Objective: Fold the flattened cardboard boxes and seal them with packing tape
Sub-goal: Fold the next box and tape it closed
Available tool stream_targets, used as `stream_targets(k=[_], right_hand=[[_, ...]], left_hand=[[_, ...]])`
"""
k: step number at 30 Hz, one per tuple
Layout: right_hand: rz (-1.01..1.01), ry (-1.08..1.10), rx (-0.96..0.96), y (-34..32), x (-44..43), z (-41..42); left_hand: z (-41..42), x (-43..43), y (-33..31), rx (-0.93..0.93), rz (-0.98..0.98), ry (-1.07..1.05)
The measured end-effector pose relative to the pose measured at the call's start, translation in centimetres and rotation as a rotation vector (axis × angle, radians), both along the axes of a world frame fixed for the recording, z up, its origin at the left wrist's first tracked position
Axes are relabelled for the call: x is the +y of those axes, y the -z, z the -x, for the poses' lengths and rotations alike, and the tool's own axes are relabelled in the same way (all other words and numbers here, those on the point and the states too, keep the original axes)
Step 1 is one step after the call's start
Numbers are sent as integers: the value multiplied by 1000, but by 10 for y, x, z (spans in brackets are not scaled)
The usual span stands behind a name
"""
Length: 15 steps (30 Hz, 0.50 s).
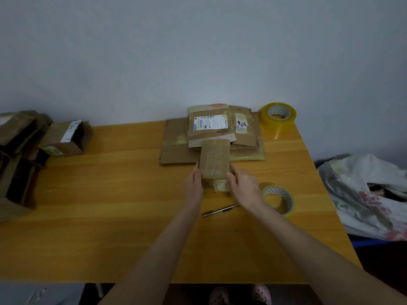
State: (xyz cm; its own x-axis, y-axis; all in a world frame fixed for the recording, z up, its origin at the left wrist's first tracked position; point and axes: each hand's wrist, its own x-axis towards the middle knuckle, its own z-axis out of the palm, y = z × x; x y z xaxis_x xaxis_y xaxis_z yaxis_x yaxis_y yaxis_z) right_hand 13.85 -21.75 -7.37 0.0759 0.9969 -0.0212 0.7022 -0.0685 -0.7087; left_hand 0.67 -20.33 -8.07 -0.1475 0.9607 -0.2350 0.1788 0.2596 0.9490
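A small brown cardboard box (214,158), partly wrapped in old tape, stands on the wooden table (123,194) in front of me. My left hand (193,186) grips its left side and my right hand (243,187) grips its right side near the bottom. Behind it lies a stack of flattened cardboard boxes (211,130), the top one bearing a white shipping label. One roll of clear yellowish packing tape (278,200) lies just right of my right hand. A second tape roll (278,115) stands at the table's far right corner.
A black pen (220,210) lies on the table below my hands. Folded boxes (66,139) are piled at the left edge, more of them stacked further left. A plastic bag (370,194) sits off the table's right edge. A wall stands behind the table.
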Motion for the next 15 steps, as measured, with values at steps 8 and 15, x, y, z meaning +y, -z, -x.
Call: stream_targets(k=[8, 15], right_hand=[[227, 88, 50, -15, 12, -7], [291, 196, 434, -12, 18, -17]], left_hand=[[-20, -18, -12, -155, -13, 26], [-29, -25, -24, -50, -115, 119]])
